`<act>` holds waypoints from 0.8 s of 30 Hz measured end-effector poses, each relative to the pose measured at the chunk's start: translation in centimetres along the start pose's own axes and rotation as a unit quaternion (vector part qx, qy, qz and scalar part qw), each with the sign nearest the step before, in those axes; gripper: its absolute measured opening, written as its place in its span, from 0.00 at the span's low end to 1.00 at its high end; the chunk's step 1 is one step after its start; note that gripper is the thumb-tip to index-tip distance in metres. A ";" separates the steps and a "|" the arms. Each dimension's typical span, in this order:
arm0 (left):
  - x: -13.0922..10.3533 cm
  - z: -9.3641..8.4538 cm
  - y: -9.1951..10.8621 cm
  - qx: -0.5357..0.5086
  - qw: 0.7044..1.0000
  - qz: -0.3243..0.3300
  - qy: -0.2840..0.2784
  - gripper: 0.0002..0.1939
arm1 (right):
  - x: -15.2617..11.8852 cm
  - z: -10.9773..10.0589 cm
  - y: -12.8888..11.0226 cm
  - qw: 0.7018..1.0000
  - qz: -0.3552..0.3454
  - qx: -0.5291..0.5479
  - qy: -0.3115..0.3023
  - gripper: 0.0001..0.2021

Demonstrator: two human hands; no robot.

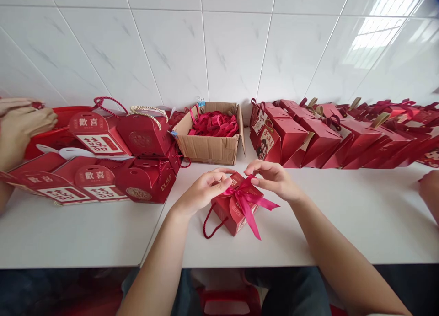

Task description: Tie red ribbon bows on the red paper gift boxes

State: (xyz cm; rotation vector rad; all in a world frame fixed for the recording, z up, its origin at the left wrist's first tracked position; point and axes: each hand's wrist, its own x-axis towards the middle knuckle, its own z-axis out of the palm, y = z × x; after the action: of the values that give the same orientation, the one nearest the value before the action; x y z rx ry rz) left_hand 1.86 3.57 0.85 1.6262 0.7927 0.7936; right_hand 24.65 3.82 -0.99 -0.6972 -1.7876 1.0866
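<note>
In front of me on the white table a small red gift box (pixel 230 214) stands with a pink ribbon bow (pixel 244 198) tied across its top. A dark red cord handle (pixel 208 232) hangs off its left side onto the table. My left hand (pixel 207 188) is at the box's upper left, its thumb and fingers closed at the ribbon's left loop. My right hand (pixel 274 181) is at the upper right, thumb and fingertips together at the right loop. Two ribbon tails trail toward the right and the front.
A cardboard box (pixel 209 149) of red ribbons (pixel 216 125) stands by the tiled wall. Red boxes (pixel 140 181) are stacked at left, with more red boxes (pixel 318 140) at right. Another person's hands (pixel 25 119) show at far left; a person's hand (pixel 430 192) shows at far right.
</note>
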 end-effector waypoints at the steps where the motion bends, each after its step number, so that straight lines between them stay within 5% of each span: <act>1: 0.0 -0.1 0.0 0.002 1.000 0.001 0.002 0.17 | 0.1 0.3 -0.2 0.999 -0.017 -0.032 0.002 0.08; 9: 0.0 -0.2 -0.1 0.006 1.000 -0.009 -0.008 0.17 | 1.1 1.5 -0.5 0.988 -0.033 -0.126 -0.084 0.07; 16: 0.0 -0.9 0.0 -0.013 0.999 0.013 -0.040 0.05 | 1.2 1.8 -0.3 0.991 -0.023 -0.111 -0.072 0.04; 24: -0.1 -0.8 -0.1 0.031 0.998 -0.023 -0.050 0.07 | 1.2 1.9 0.1 0.992 -0.033 -0.106 -0.062 0.04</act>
State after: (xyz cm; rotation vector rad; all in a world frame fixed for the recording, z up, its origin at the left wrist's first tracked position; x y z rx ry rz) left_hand 1.13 3.88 0.88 1.6827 0.7871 0.6556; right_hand 22.46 4.12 -1.02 -0.7046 -2.0406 0.9216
